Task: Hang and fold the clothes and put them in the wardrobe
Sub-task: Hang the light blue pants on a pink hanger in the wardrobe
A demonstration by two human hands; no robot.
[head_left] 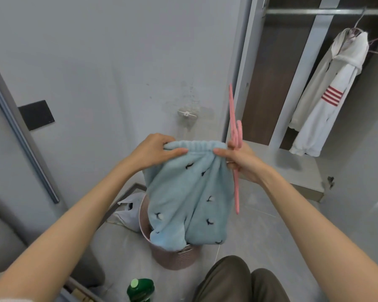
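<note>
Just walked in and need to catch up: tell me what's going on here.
A person holds up pale blue fleece trousers by the elastic waistband, the left-hand grip and right-hand grip pinching it near either end. The right one also holds a pink hanger; the trousers are not on it yet. The legs hang over a pink basket on the floor. In the open wardrobe, a white hooded top hangs from the rail.

One blue garment (188, 192), one white garment (327, 101) (hung), one basket (172, 259), one bottle (141, 289).
</note>
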